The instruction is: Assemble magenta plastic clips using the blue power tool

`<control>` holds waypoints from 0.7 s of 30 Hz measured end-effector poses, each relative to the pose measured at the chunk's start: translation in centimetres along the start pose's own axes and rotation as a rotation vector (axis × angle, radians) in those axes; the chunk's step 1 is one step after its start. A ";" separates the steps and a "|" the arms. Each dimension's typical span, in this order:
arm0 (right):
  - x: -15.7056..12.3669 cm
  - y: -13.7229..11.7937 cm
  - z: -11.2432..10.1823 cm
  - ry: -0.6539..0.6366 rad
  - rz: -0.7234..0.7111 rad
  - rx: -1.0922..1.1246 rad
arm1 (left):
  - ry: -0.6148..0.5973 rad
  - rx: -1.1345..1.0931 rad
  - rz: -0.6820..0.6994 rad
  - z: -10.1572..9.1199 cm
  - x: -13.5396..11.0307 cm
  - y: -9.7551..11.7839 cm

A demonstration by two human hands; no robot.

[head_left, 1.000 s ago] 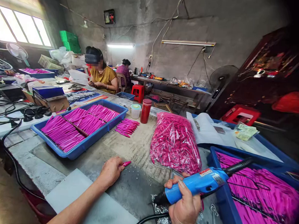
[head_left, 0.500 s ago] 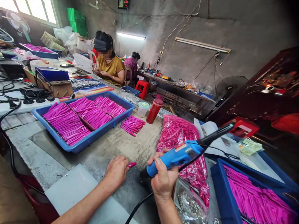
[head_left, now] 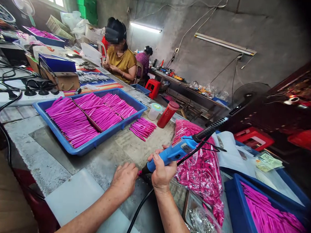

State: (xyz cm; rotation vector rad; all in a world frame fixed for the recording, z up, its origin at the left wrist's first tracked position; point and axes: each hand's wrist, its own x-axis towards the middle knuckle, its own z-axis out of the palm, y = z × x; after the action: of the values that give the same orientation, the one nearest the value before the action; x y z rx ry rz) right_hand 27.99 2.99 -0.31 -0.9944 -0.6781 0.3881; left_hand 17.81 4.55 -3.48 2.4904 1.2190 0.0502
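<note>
My right hand [head_left: 164, 173] is wrapped round a blue electric screwdriver [head_left: 171, 152] with a black cable, tilted so its black nose points down to the left. That nose meets the tip of a slim pink piece [head_left: 140, 172], which my left hand [head_left: 124, 179] grips low over the table; most of the piece is hidden by the fingers. A small pile of pink pieces [head_left: 143, 128] lies beyond my hands. To its left, a blue tray [head_left: 79, 151] holds rows of similar pink pieces.
A clear bag of pink parts [head_left: 198, 158] stands right of the screwdriver, with a bag of small metal parts [head_left: 205, 223] nearer me. Another blue tray [head_left: 235, 204] is at far right. A red bottle [head_left: 168, 114] and lidded tub [head_left: 155, 111] stand behind. One co-worker [head_left: 123, 62] sits across the table.
My right hand has brought the screwdriver down and left, so its nose now meets the pink piece's tip. The left hand has hardly moved. The view has shifted slightly.
</note>
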 end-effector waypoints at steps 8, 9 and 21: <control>0.1 0.4 -0.1 -0.007 -0.011 -0.012 | 0.018 0.010 0.009 0.1 0.0 -0.1; 0.1 0.4 -0.2 -0.006 -0.012 -0.013 | 0.019 0.013 0.011 0.1 0.1 -0.1; -0.1 0.5 -0.1 -0.027 -0.037 -0.022 | 0.013 0.007 0.015 0.0 -0.2 0.0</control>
State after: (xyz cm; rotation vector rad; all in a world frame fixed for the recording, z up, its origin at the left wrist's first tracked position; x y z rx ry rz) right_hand 27.96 3.15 -0.80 -0.9975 -0.7262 0.3626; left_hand 17.70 4.44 -3.51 2.5092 1.2080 0.0656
